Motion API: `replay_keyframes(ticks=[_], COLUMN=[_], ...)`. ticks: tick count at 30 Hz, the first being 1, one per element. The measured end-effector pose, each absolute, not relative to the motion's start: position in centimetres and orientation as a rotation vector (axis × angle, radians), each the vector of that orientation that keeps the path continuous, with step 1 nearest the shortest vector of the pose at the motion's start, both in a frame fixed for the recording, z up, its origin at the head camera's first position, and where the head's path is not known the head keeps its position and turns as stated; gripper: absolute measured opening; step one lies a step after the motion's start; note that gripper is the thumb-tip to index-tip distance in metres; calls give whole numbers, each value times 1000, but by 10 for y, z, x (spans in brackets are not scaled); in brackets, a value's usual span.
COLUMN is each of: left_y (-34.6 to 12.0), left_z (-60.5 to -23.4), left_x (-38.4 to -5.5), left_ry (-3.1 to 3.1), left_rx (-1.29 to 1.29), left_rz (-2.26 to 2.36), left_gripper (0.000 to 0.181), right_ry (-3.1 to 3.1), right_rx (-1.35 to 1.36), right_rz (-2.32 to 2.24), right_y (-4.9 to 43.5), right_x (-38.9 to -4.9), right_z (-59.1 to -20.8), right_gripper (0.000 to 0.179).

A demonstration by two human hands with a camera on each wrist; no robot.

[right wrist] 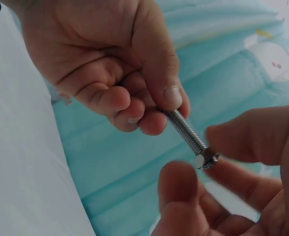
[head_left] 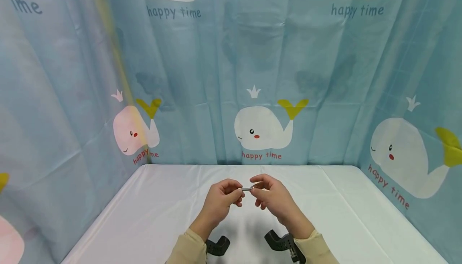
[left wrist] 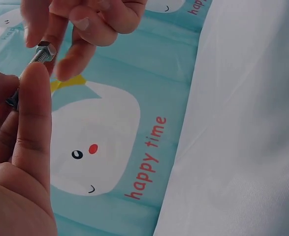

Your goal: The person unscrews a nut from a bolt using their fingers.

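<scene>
A shiny metal bolt [right wrist: 186, 130] with a threaded shank is held in the air between both hands. My left hand [head_left: 220, 200] pinches it between thumb and index finger, covering one end in the right wrist view. At the other end sits a hex piece [left wrist: 47, 50]; I cannot tell whether it is a nut or the bolt's head. Around that hex end are the thumb and finger of my right hand [head_left: 274, 198], its other fingers loosely bent and apart from the metal. A dark bit of metal [left wrist: 12, 101] shows below my left thumb.
Beneath the hands spreads a white-covered table [head_left: 162, 216]. A blue curtain [head_left: 202, 135] printed with whales stands behind it and along both sides. Dark wrist mounts [head_left: 218, 246] are strapped at the sleeves.
</scene>
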State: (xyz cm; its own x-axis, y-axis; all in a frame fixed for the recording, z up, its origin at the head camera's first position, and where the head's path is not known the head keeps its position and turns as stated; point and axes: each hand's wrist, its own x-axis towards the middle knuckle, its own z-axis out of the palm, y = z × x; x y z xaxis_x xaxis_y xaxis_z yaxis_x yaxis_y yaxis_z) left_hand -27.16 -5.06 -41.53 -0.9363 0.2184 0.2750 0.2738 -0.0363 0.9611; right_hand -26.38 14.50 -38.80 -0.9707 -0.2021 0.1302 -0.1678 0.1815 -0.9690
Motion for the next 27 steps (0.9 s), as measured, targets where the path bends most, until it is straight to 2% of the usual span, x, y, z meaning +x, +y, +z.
replay_keyframes(ticks=[6,12,22,27], left_y=[-50,-51,-51,-49], left_z=[-414,-414,-412,-413], left_x=[-272,-271,-271,-271], left_ry=[-2153,-2167,-2162,-2159], left_rx=[-540,-532,-532,-536], left_rz=[-2165,-2157,-2142,-2156], left_gripper=[13,17,13,12], right_ry=[2401,2378,2376,2401], right_rx=[-325,-324,-347,-360], right_rz=[-1972,-2006,-2004,-1983], right_y=[145,144,145,146], right_x=[-265,-265,-266,-264], right_z=[-388,-388,-390,-389], right_gripper=[29,18,29,19])
